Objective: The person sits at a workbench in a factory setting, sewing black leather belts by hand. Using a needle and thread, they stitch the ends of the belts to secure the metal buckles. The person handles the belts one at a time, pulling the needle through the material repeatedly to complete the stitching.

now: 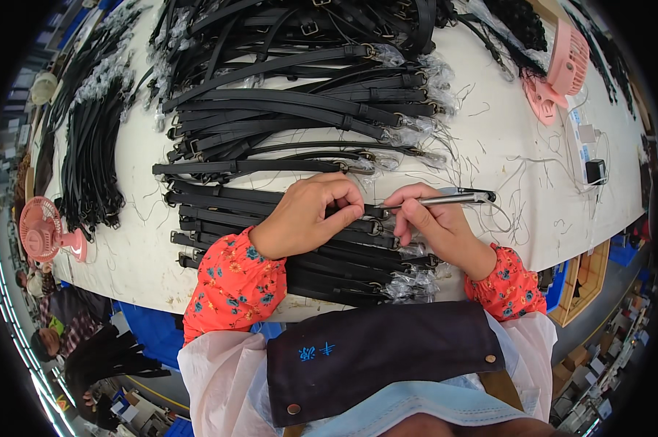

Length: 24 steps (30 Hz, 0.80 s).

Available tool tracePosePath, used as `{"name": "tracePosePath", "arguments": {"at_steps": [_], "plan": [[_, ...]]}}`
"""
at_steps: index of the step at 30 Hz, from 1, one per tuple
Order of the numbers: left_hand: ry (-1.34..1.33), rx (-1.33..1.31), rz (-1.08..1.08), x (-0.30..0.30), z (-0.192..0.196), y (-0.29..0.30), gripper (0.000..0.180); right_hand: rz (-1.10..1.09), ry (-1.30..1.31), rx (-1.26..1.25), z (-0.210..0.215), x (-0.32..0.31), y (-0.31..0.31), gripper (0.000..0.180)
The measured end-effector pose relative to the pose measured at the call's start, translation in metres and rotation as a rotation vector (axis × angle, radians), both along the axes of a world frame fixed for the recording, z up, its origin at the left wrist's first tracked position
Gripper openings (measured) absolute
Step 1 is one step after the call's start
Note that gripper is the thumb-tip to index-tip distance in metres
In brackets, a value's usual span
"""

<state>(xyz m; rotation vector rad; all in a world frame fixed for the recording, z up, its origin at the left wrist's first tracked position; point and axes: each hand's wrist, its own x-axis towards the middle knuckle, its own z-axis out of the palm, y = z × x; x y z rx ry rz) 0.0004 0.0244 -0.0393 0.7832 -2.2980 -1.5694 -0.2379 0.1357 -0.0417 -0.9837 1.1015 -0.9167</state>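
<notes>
My left hand (318,213) is closed in a pinch above the near stack of black straps (230,195); what lies between its fingertips is too small to make out. My right hand (434,222) grips a slim silver pen-like tool (452,199), whose tip points left toward a strap end (376,211) between my two hands. The tool's back end sticks out to the right, beside a dark piece and a thin loop. The straps lie crosswise with metal buckles, and several ends are wrapped in clear plastic (412,284).
More black straps are heaped at the far side (292,44) and far left (92,153) of the white table (540,211). Pink fans stand at the left (43,229) and far right (568,58). A power strip (582,149) lies at the right. Loose threads litter the tabletop.
</notes>
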Motion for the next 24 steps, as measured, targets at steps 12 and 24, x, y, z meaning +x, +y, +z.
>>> {"name": "tracePosePath", "arguments": {"at_steps": [12, 24], "plan": [[-0.162, 0.059, -0.387, 0.007, 0.014, 0.006, 0.012, -0.063, 0.063, -0.281, 0.001, -0.010, 0.002, 0.031], [-0.177, -0.714, 0.158, 0.014, 0.013, -0.010, 0.027, -0.088, 0.259, -0.487, -0.002, -0.008, -0.001, 0.033]]}}
